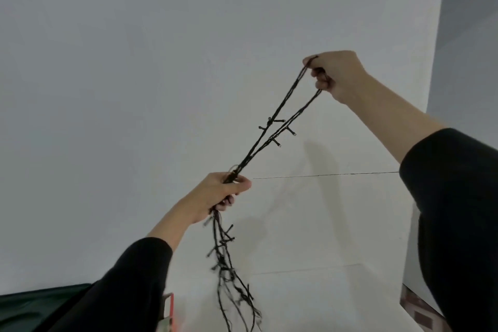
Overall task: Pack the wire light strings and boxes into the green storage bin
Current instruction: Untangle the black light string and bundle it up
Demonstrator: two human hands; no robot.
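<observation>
Head view, tilted up past both arms. Clamped on the wire light string (272,129) with the fingers (322,81) of the right hand (336,75), curled round the top of a doubled loop. Below and left of those fingers, gripped a second time by the left hand (223,194), fingers (239,186) and thumb closed round a gathered bunch.

Between the two grips: two strands drawn fairly straight, small bulbs sticking out sideways. Beneath the left fingers: loose tangle hanging free, tail blurred, running off the bottom edge.

Further out, well below and left of the left fingers: dark green edge, probably the green storage bin (32,310), mostly hidden behind the black sleeve (121,291). Just right of that sleeve: something orange-red (169,310), too cut off to identify. Behind everything: plain pale wall (134,62).

Progress, as a judgement: partway through this one string. Seems to be mid-gathering into loops; not yet a tidy bundle, held high and well apart from the bin. Cannot tell what lies inside the bin. No boxes in view. Left to do, by the look of it: finish coiling, lower into the bin, then deal with the boxes.
</observation>
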